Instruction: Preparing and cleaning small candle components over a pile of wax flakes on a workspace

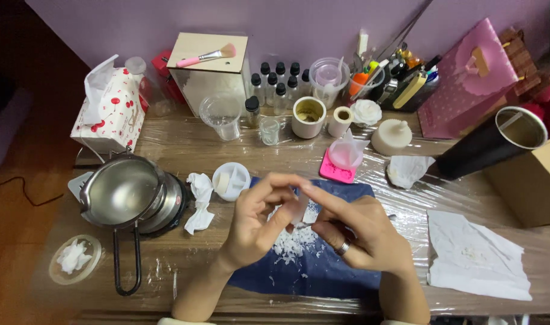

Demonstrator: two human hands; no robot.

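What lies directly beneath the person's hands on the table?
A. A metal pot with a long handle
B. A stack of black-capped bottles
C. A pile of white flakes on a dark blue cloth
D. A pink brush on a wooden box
C: both hands, left hand and right hand, hold a small translucent piece above white flakes scattered on the dark blue cloth.

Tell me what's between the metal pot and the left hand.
In the head view, a crumpled white tissue lies between the metal pot and the left hand, on the plastic-covered table.
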